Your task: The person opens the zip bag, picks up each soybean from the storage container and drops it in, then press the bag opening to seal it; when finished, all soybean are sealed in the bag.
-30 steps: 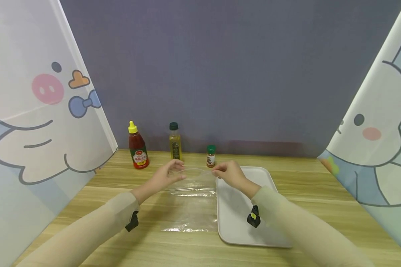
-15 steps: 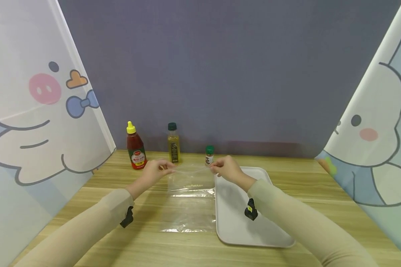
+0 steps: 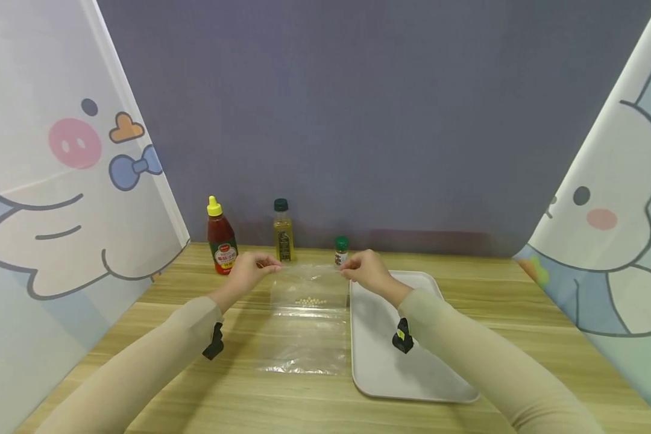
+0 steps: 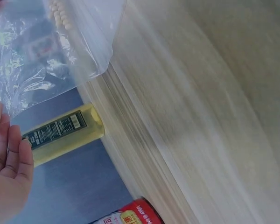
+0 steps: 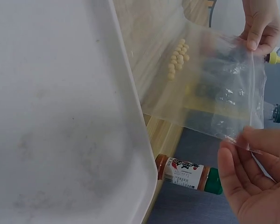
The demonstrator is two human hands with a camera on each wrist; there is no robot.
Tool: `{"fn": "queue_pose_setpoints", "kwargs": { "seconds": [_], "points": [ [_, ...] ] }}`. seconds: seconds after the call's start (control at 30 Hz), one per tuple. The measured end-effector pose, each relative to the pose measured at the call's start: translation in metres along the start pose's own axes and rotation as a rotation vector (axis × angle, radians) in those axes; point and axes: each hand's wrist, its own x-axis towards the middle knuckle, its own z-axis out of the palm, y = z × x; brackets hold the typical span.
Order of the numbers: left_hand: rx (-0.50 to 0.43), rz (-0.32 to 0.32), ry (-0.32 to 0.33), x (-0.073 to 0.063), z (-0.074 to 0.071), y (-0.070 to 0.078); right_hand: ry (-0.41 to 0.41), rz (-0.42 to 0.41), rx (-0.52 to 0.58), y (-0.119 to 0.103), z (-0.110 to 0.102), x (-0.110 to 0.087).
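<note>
A clear zip bag (image 3: 325, 289) is stretched upright between my two hands. My left hand (image 3: 244, 274) pinches its upper left corner, and my right hand (image 3: 371, 274) pinches the upper right one. Small pale yellow balls (image 3: 310, 302) lie in a cluster low in the bag; the right wrist view shows these balls (image 5: 178, 59) more closely. The zip strip (image 5: 252, 84) runs along the bag's top edge between the fingers. Clear plastic (image 3: 304, 349) lies flat on the table below; whether it belongs to the same bag I cannot tell.
A white tray (image 3: 396, 361) lies to the right, partly under my right arm. Behind the hands stand a ketchup bottle (image 3: 225, 247), a bottle of yellow oil (image 3: 283, 235) and a green-capped spice jar (image 3: 341, 248). A grey panel (image 3: 331, 120) closes off the back.
My left hand, loosely spread near the bag one second ago, now pinches its corner. The bag's top edge has risen and straightened, and the pale balls have come into view.
</note>
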Motion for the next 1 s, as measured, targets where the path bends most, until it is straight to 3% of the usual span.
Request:
{"fn": "queue_pose_setpoints", "kwargs": {
  "seconds": [0.5,0.8,1.0],
  "points": [
    [-0.024,-0.062,-0.058,0.014,0.001,-0.014,-0.019,-0.014,-0.069,0.001,0.004,0.008],
    [-0.005,-0.001,-0.081,0.015,0.000,-0.016,-0.041,-0.008,-0.076,0.002,0.003,0.009],
    [0.019,0.039,-0.171,0.015,-0.008,-0.018,-0.061,-0.055,-0.046,0.002,0.003,0.009]
  ]
}}
